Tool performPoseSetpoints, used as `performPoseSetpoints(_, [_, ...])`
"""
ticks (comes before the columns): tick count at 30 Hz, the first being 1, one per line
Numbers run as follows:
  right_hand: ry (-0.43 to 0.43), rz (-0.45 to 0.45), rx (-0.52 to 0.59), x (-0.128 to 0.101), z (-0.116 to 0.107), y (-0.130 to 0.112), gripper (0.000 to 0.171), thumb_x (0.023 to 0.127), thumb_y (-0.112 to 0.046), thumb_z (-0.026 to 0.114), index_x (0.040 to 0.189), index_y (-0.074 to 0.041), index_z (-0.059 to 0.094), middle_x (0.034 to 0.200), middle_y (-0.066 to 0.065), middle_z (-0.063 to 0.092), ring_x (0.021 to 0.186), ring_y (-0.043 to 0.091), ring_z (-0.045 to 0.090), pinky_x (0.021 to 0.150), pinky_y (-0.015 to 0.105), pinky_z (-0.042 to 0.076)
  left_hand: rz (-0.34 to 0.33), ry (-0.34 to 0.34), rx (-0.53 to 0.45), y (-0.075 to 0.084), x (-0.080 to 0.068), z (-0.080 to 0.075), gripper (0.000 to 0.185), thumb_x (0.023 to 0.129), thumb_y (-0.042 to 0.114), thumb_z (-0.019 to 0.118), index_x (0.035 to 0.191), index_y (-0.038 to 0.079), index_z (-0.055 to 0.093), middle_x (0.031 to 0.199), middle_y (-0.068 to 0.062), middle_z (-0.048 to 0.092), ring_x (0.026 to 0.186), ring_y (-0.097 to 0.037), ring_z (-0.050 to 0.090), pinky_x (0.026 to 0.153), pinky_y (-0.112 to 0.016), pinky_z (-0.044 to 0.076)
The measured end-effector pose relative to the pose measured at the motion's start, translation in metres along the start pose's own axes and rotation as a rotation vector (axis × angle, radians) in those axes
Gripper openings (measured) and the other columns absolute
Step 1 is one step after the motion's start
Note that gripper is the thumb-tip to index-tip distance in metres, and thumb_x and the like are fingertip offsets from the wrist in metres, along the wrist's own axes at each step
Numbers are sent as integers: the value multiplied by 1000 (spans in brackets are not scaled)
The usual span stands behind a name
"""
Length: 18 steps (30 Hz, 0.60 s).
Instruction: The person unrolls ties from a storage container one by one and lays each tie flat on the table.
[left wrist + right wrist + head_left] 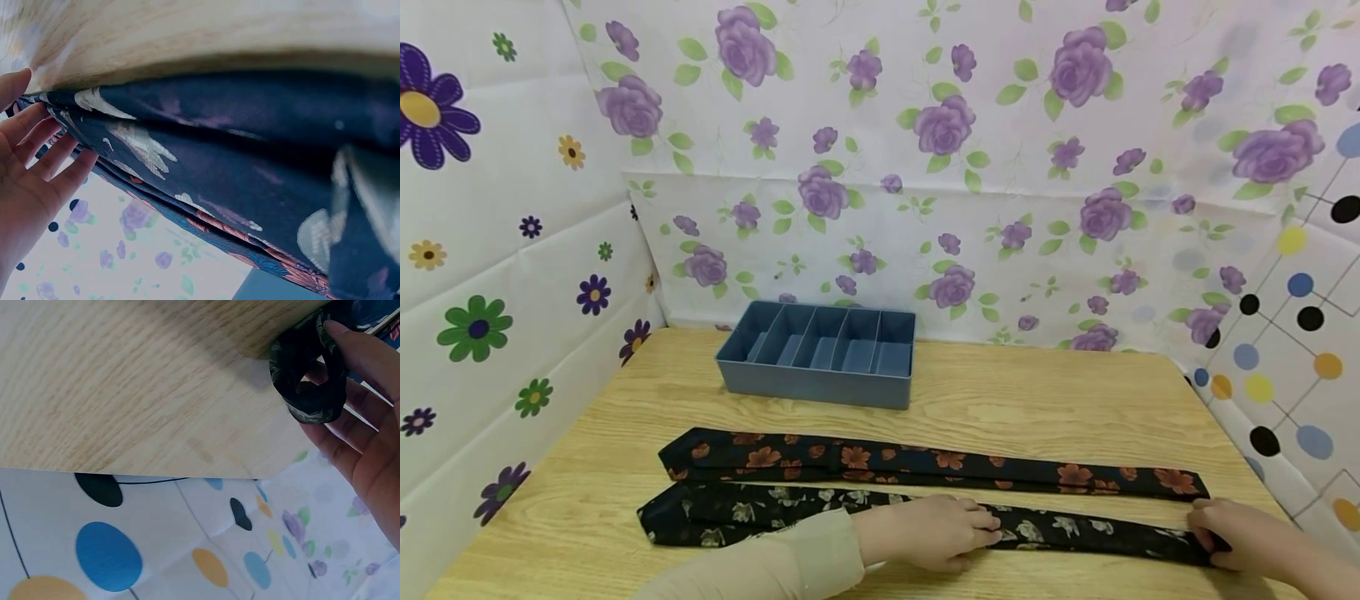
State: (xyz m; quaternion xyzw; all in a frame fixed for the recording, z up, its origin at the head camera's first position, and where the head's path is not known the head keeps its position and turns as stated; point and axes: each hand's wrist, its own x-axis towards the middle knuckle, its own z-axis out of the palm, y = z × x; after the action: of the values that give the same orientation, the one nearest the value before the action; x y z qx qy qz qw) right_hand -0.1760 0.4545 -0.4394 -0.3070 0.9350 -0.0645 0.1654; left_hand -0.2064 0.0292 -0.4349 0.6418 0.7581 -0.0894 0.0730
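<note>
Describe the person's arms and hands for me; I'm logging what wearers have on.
The left hand is bare, with no ring or watch showing, and its forearm wears a long cream sleeve that ends at the wrist. The right hand is bare too, and no sleeve, glove or band shows on the visible part of that forearm.

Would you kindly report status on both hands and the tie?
Left hand flat on white-flowered tie. Right hand pinches its rolled narrow end. Orange-flowered tie alongside, untouched.

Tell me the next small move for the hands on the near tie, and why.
Probably keep rolling: the right hand already pinches the curled narrow end of the white-flowered tie, while the left hand presses its middle flat, so rolling leftward looks natural.
</note>
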Motion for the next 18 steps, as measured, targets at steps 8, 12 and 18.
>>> performPoseSetpoints(8, [-17,44,129,-4,2,13,36,74,-7,77,79,-15,42,71,-15,36,62,-5,30,51,22,25,-7,1,7,0,-1,1,51,97,35,51,145,18,40,148,4,40,134,-7,40,106,-13,34])
performPoseSetpoints(12, [0,63,184,-9,5,20,31,78,-8,73,83,-13,42,74,-15,39,63,-6,33,51,24,29,-13,-2,14,1,-1,1,52,97,35,51,145,18,38,149,5,39,134,-6,39,107,-14,34])
performPoseSetpoints(18, [66,87,182,-17,13,27,23,80,-9,71,85,-13,49,77,-18,47,65,-8,41,50,26,39,-16,-15,15,2,-3,1,53,98,36,50,147,19,35,150,6,36,137,-6,36,109,-15,31])
